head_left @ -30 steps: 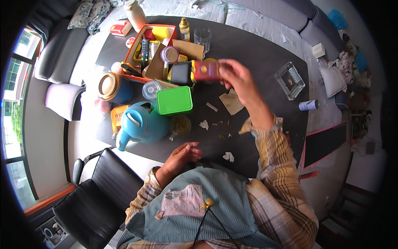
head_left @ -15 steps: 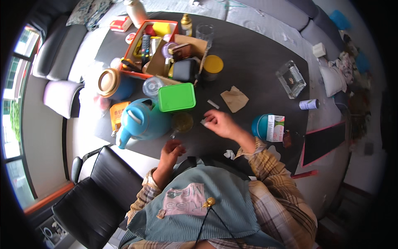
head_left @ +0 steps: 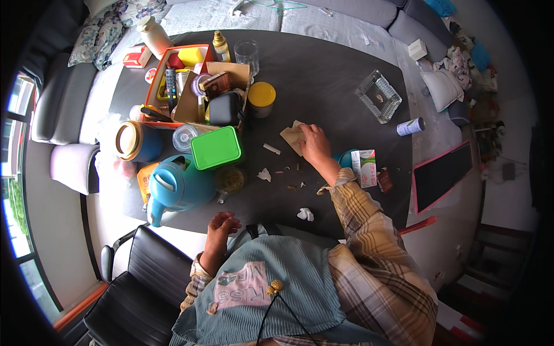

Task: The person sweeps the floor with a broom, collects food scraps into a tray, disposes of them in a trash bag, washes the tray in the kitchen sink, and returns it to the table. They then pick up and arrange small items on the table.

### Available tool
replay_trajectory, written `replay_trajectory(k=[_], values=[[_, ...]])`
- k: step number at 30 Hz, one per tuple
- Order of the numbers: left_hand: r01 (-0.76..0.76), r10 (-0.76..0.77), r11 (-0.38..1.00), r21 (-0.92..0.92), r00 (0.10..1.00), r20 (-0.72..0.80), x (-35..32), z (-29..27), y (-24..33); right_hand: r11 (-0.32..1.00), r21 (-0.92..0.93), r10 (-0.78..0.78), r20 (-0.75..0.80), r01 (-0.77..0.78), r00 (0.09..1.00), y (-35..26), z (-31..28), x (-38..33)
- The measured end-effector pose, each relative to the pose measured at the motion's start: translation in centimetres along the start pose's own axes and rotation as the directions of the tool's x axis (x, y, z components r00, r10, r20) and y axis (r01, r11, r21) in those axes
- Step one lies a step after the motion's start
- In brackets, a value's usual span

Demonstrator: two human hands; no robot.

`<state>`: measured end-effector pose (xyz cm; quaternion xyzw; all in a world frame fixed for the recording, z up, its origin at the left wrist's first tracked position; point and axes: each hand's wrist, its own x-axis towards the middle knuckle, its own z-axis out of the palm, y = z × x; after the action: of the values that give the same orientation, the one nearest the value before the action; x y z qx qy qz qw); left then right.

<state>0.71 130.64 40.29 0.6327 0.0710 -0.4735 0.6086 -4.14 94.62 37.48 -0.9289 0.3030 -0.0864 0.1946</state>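
My right hand [head_left: 315, 145] reaches over the dark table, its fingers closed on the right edge of a creased piece of brown paper [head_left: 292, 138]. Nearer to me lie a torn white paper scrap [head_left: 264, 175], small crumbs [head_left: 291, 187] and a crumpled white tissue [head_left: 306, 214]. A short white strip [head_left: 272, 149] lies left of the brown paper. My left hand [head_left: 220, 232] hovers by the near table edge, empty, its fingers loosely bent and apart. Just beyond it stand a glass mug [head_left: 231, 181] and a blue kettle [head_left: 182, 183].
A green-lidded box [head_left: 216, 147], a yellow-lidded jar [head_left: 261, 99] and a carton of odds and ends [head_left: 190, 104] crowd the left. At right are a glass ashtray [head_left: 379, 97], a purple can [head_left: 410, 127] and a white box [head_left: 364, 168] before a teal round object [head_left: 345, 158].
My right hand has let go of the white scrap, which now lies on the table, and moved forward onto the brown paper. My left hand has drawn back slightly. The view has shifted.
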Motion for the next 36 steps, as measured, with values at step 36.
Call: replay_trajectory(k=[36], values=[[0.012, -0.012, 0.997, -0.074, 1.0, -0.001, -1.6, -0.7, -2.9, 0.946, -0.179, -0.241, 0.175, 0.271, 0.955, -6.0, 6.1, 0.1]])
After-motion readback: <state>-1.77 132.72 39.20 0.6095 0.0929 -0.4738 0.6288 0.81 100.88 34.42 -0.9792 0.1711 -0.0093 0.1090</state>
